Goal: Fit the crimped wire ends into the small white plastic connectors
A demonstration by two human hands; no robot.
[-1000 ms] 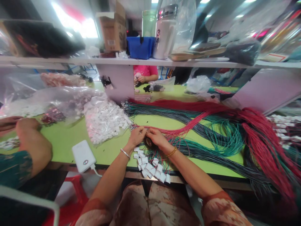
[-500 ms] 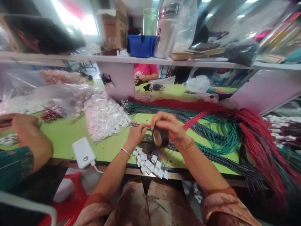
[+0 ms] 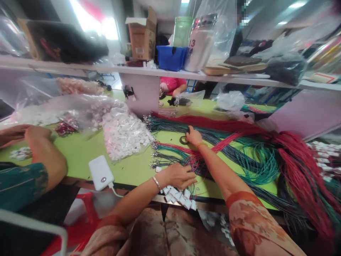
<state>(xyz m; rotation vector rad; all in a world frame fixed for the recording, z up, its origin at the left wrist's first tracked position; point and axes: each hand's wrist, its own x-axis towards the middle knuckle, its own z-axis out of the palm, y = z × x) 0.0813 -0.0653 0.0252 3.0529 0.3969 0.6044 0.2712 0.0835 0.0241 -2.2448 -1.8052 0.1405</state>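
Observation:
My right hand (image 3: 194,136) reaches across the green table, its fingers closed at the right edge of a roll of black tape (image 3: 183,140), which is at the tabletop. Nearer to me, my left hand (image 3: 179,176) lies palm down with its fingers apart, over thin red and green wires (image 3: 195,164). What is under its palm is hidden. White connectors (image 3: 177,195) on wire ends lie just below that hand, at the table's front edge. To the left of the wires, small metal tips (image 3: 153,155) fan out.
A plastic bag of white connectors (image 3: 125,137) and a white power bank (image 3: 100,173) are left of my hands. Long red wire bundles (image 3: 289,156) spread rightward. At far left is a co-worker's arm (image 3: 50,156). A shelf (image 3: 106,69) crosses above the table.
My right hand has carried the tape roll away from me and down to the tabletop. My left hand has moved right and nearer to me, from the wire tips to above the connectors.

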